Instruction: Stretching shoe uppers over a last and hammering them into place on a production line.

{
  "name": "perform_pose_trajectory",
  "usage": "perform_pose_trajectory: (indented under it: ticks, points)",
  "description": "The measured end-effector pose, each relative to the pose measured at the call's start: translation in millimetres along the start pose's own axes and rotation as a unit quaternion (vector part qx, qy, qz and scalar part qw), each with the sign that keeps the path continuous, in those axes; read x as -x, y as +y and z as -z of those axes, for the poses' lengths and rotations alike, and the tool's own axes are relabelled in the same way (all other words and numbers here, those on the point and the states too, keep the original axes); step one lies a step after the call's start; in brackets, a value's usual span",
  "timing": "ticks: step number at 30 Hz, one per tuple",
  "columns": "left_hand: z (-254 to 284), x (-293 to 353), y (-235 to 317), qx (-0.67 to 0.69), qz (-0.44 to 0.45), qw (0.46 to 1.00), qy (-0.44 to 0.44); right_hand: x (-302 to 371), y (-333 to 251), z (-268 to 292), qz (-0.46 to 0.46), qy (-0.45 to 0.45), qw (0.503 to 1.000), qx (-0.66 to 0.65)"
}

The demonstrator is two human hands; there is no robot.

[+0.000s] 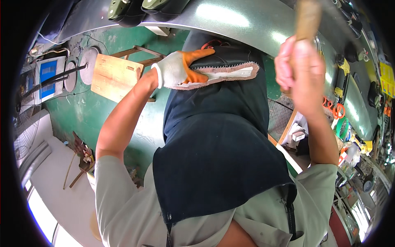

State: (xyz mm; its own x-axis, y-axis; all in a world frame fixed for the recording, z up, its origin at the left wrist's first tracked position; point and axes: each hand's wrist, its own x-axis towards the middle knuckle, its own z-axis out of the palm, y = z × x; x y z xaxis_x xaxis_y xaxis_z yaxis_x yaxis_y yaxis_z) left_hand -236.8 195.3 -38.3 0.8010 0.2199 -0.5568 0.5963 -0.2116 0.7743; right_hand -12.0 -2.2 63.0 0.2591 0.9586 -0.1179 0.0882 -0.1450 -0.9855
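A black leather shoe lies across my lap with its underside toward me. White stitches run along its edge, and the underside is rough brown with a white strip down the middle. My left hand, in a white glove with orange fingers, is closed around the shoe's left part, the thumb on the underside. Raised to the right of the shoe, my bare right hand grips a wooden-handled tool. Motion blurs it, and its far end is cut off at the upper edge.
A grey metal worktop curves along the far side, with dark shoes on green lasts on it. At left stands a wooden stool on the green floor. Orange rings, a green tape roll and tools crowd the right.
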Motion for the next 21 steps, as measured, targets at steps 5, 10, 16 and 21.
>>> perform_pose_trajectory:
  ticks: [5,10,16,21]
  points:
    - [5,-8,-19,0.003,-0.114,0.993,0.011,-21,38,12,-0.105,-0.138,0.931,0.321]
    - [7,-11,-6,0.042,-0.098,0.994,-0.014,-5,25,17,-0.128,-0.059,0.986,-0.088]
    - [10,-21,-28,0.029,-0.133,0.991,-0.009,-17,21,7,-0.121,-0.080,0.958,0.246]
    - [13,-19,-23,0.104,-0.107,0.987,-0.061,-8,47,5,-0.029,-0.037,0.957,0.286]
